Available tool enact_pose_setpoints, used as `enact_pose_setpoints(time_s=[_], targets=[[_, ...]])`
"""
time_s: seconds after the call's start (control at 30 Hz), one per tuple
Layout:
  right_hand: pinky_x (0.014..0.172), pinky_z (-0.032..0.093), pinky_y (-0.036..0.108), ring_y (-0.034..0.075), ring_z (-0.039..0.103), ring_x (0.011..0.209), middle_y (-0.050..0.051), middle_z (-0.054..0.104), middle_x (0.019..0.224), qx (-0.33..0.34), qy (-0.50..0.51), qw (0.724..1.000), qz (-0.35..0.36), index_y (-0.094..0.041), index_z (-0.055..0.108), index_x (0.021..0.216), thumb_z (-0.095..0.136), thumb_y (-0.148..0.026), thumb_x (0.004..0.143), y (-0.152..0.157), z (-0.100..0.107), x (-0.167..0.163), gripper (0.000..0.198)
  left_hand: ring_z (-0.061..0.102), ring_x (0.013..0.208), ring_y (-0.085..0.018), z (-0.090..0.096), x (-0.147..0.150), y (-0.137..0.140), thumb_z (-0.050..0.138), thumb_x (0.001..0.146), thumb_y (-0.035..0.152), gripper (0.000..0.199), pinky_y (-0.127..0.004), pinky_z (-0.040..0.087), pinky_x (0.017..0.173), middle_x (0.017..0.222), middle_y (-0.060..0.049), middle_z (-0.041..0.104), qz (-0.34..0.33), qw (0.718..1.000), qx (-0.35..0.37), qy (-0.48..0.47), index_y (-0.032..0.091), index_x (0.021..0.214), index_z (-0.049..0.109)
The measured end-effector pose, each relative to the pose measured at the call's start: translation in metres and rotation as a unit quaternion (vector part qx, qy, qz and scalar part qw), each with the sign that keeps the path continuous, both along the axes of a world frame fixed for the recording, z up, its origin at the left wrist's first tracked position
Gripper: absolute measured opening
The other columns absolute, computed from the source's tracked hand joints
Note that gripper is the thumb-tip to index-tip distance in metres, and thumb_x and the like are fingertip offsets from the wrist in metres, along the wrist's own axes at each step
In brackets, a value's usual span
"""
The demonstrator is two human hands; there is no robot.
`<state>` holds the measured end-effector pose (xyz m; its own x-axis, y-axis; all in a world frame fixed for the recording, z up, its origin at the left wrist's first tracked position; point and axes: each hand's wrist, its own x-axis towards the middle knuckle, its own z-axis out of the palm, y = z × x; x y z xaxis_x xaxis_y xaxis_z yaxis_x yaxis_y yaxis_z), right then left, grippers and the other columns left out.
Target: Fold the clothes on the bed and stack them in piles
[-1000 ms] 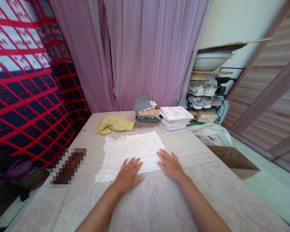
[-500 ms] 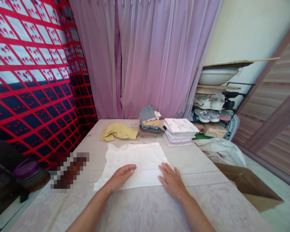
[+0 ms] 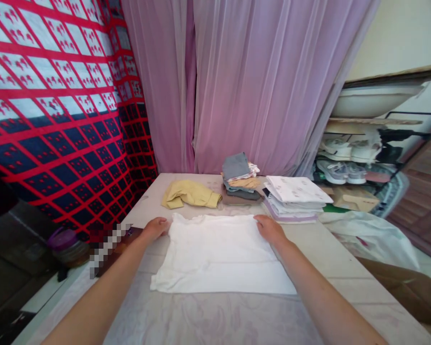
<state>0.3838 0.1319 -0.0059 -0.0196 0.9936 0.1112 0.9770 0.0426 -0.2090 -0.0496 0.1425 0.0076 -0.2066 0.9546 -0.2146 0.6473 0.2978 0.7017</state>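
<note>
A white cloth garment (image 3: 222,254), perhaps a shirt, lies spread flat before me, its left edge uneven and its near edge straight. At its far right corner my right hand (image 3: 271,230) is closed, fingers and thumb pinching the fabric. My left hand (image 3: 155,228) is by the far left corner, fingers extended toward the cloth edge and loosely open. Whether its fingertips touch the fabric is hard to tell. Beyond the garment lies a crumpled yellow garment (image 3: 190,193).
A stack of folded grey and coloured clothes (image 3: 237,167) stands at the back, beside a pile of white folded cloths (image 3: 294,190). The patterned sheet (image 3: 215,318) covers the surface. A cardboard box (image 3: 405,287) and shoe rack (image 3: 345,167) are at right; a purple-lidded jar (image 3: 67,244) at left.
Both hands have moved forward from the garment's near part to its far corners, the left also outward. The garment lies flatter and wider, and my view has turned slightly left.
</note>
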Motion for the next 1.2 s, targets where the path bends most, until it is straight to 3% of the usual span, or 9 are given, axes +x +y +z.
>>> enact_pose_setpoints(time_s=[0.17,0.27,0.47,0.63,0.83,0.93,1.03,1.2], targets=[[0.106,0.034,0.030,0.020,0.053,0.119,0.009,0.056,0.132,-0.012,-0.019,0.999,0.022,-0.015,0.057,0.127,0.040,-0.014,0.084,0.020,-0.008,-0.004,0.046,0.043,0.040,-0.009,0.002,0.007,0.012,0.061,0.071,0.048,0.031,-0.020,0.028,0.041,0.047,0.005,0.051,-0.074,0.996,-0.052,-0.006,0.018,0.069,0.059],[0.102,0.038,0.034,0.022,0.054,0.117,0.009,0.057,0.131,-0.028,-0.029,0.999,0.024,-0.017,0.056,0.128,0.044,-0.018,0.083,0.027,-0.009,-0.006,0.047,0.036,0.040,-0.008,0.005,0.012,0.016,0.065,0.065,0.049,0.034,-0.021,0.025,0.042,0.043,0.007,0.043,-0.112,0.992,-0.049,-0.001,0.018,0.058,0.053],[0.100,0.038,0.036,0.024,0.049,0.122,0.010,0.053,0.135,-0.057,-0.059,0.996,0.027,-0.017,0.051,0.133,0.044,-0.019,0.080,0.033,-0.005,-0.011,0.054,0.047,0.059,-0.010,0.008,0.024,0.013,0.054,0.076,0.037,0.019,-0.020,0.033,0.054,0.064,0.005,0.052,-0.138,0.989,0.044,0.030,0.019,0.075,0.055],[0.096,0.041,0.035,0.024,0.051,0.119,0.009,0.054,0.134,-0.082,-0.080,0.993,0.029,-0.020,0.053,0.132,0.044,-0.015,0.077,0.039,0.001,-0.013,0.056,0.054,0.073,-0.015,0.004,0.013,0.006,0.058,0.072,0.024,0.007,-0.022,0.037,0.064,0.073,0.001,0.059,-0.119,0.985,0.065,0.111,0.020,0.078,0.058],[0.083,0.045,0.035,0.025,0.062,0.099,0.010,0.067,0.110,-0.081,-0.097,0.992,0.016,-0.023,0.068,0.111,0.048,-0.011,0.071,0.046,0.010,-0.011,0.046,0.062,0.082,-0.018,0.002,0.002,0.017,0.058,0.077,0.041,0.039,-0.024,0.043,0.069,0.095,-0.004,0.068,-0.117,0.984,0.028,0.135,0.018,0.108,0.060],[0.080,0.045,0.032,0.023,0.062,0.096,0.008,0.068,0.105,-0.075,-0.094,0.993,0.010,-0.025,0.072,0.098,0.051,-0.011,0.069,0.048,0.012,-0.011,0.038,0.063,0.089,-0.019,0.005,0.007,0.030,0.062,0.072,0.048,0.052,-0.023,0.044,0.072,0.103,-0.006,0.068,-0.131,0.981,0.025,0.139,0.018,0.115,0.059],[0.079,0.044,0.031,0.022,0.061,0.096,0.007,0.068,0.105,-0.063,-0.087,0.994,0.013,-0.023,0.072,0.093,0.052,-0.011,0.069,0.046,0.013,-0.012,0.034,0.064,0.086,-0.020,0.009,0.013,0.041,0.067,0.065,0.047,0.055,-0.023,0.044,0.070,0.098,-0.005,0.069,-0.154,0.978,0.018,0.141,0.018,0.112,0.062],[0.078,0.042,0.030,0.022,0.061,0.091,0.006,0.070,0.100,-0.038,-0.071,0.997,0.008,-0.024,0.071,0.096,0.053,-0.015,0.074,0.035,0.020,-0.014,0.030,0.064,0.076,-0.020,0.011,0.014,0.048,0.067,0.061,0.035,0.026,-0.023,0.043,0.064,0.079,-0.001,0.070,-0.196,0.972,-0.004,0.132,0.019,0.082,0.070]])
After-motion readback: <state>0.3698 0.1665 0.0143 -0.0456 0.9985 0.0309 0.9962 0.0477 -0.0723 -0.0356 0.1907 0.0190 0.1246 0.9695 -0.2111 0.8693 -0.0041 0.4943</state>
